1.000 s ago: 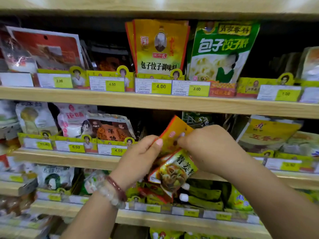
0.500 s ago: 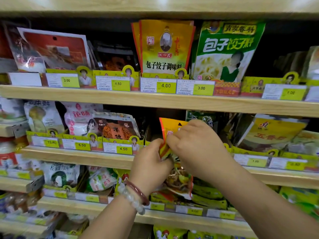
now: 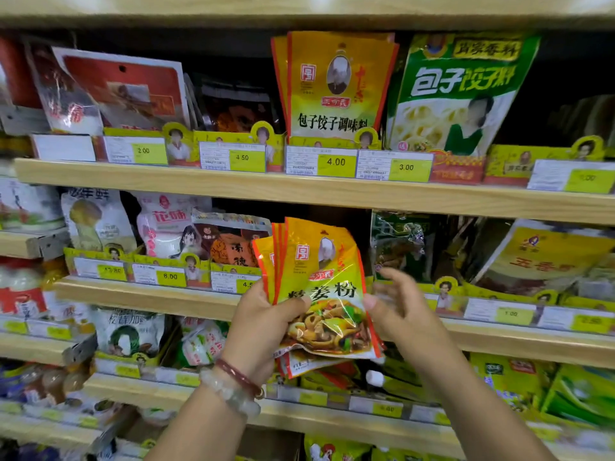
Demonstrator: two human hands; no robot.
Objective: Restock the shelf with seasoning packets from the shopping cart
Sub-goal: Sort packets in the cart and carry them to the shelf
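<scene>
Wooden store shelving [image 3: 299,191] fills the head view in stacked tiers, each pale board edged with yellow price tags [image 3: 336,162] and packed with upright seasoning bags. On the upper tier stand tall yellow-orange packets [image 3: 336,84] beside a green-and-white dumpling-seasoning bag [image 3: 459,94]. The middle tier shows a dark gap [image 3: 362,221] between a brown-orange bag [image 3: 233,241] and a dark green bag [image 3: 402,247]. In front of that gap, the left hand [image 3: 263,331] grips a fanned stack of yellow-orange foil seasoning packets [image 3: 319,287] by its lower left edge, thumb across the front. The right hand [image 3: 399,311] hovers just beside the stack's right edge, fingers spread and blurred; contact cannot be determined. Two bracelets [image 3: 233,387] circle the left wrist.
</scene>
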